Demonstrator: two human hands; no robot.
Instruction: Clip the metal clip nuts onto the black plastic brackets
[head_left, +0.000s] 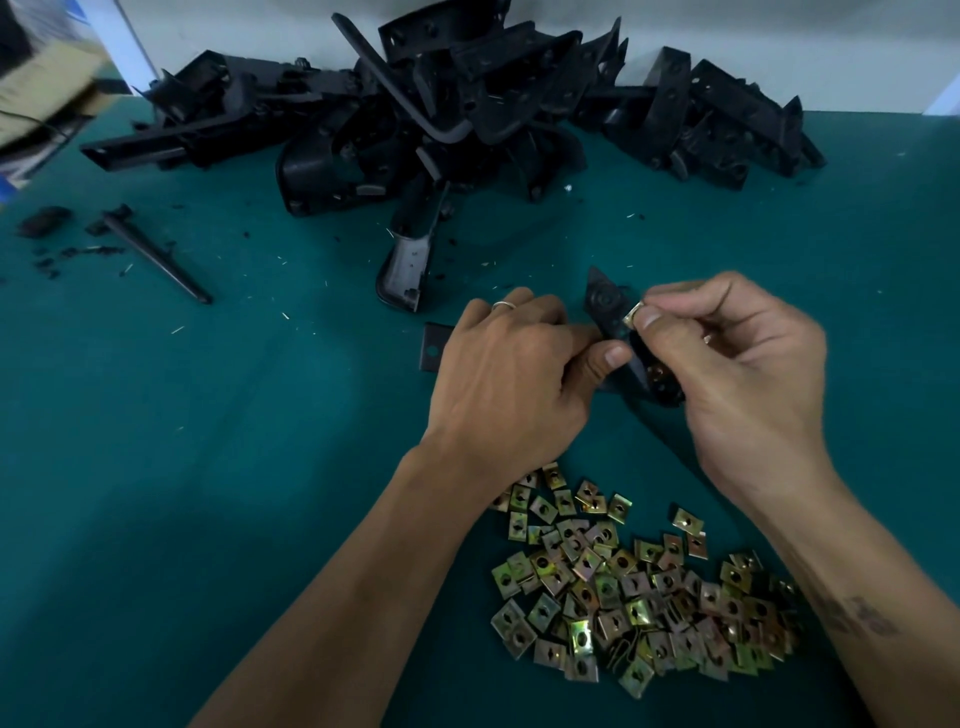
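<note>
Brass-coloured clip nut (635, 315), pinched in the right hand (737, 364), sits at the edge of the black bracket (608, 322) gripped by the left hand (514, 364), beyond the clip-nut heap (639, 587); the fitting step seems under way, and next needs a square push home.

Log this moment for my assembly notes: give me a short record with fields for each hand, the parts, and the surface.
left hand: grips the black bracket
right hand: pinches one metal clip at the bracket's edge
loose clips: pile on the table, near the forearms
spare brackets: heap at the far edge
surface: green table
step: clip not clearly seated yet
</note>
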